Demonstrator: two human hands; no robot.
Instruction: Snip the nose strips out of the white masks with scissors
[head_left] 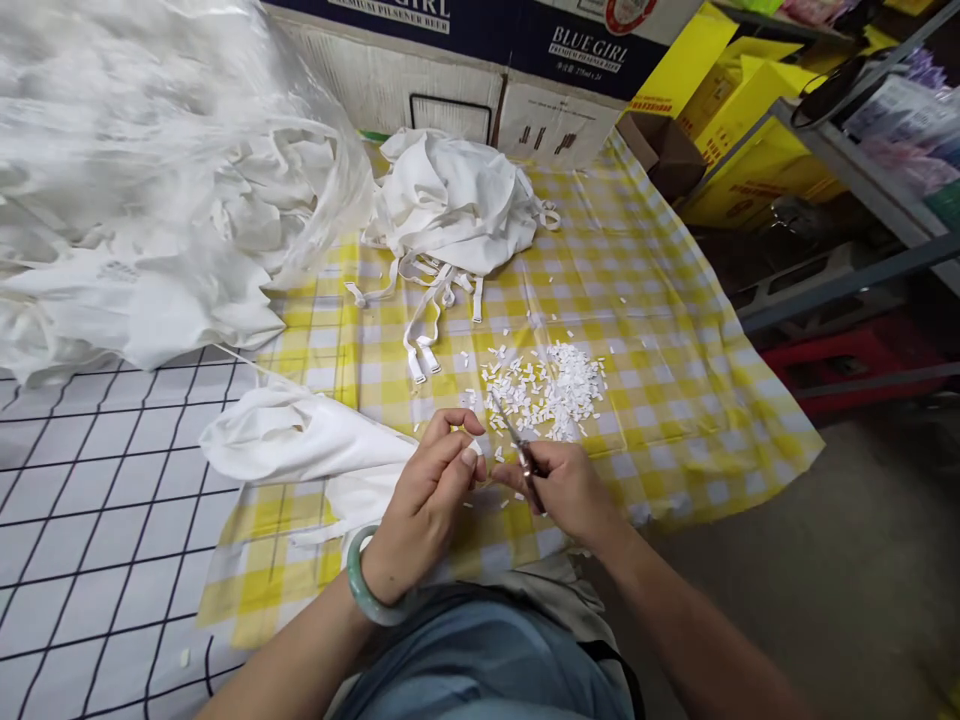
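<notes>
My left hand [427, 500], with a green bangle on the wrist, pinches a small white piece of a white garment [300, 445] that lies across the yellow checked cloth [660, 330]. My right hand [566, 490] grips small scissors [517, 450] whose blades point away from me, close to the left fingertips. Just beyond the hands lies a heap of small white cut snippets [555, 385].
A pile of white garments with straps [450, 205] lies further back. A large clear bag of white fabric [135, 170] fills the left. Cardboard boxes [480, 60] stand behind, yellow boxes and a metal shelf [847, 170] at the right. A black-and-white grid sheet [90, 520] covers the left floor.
</notes>
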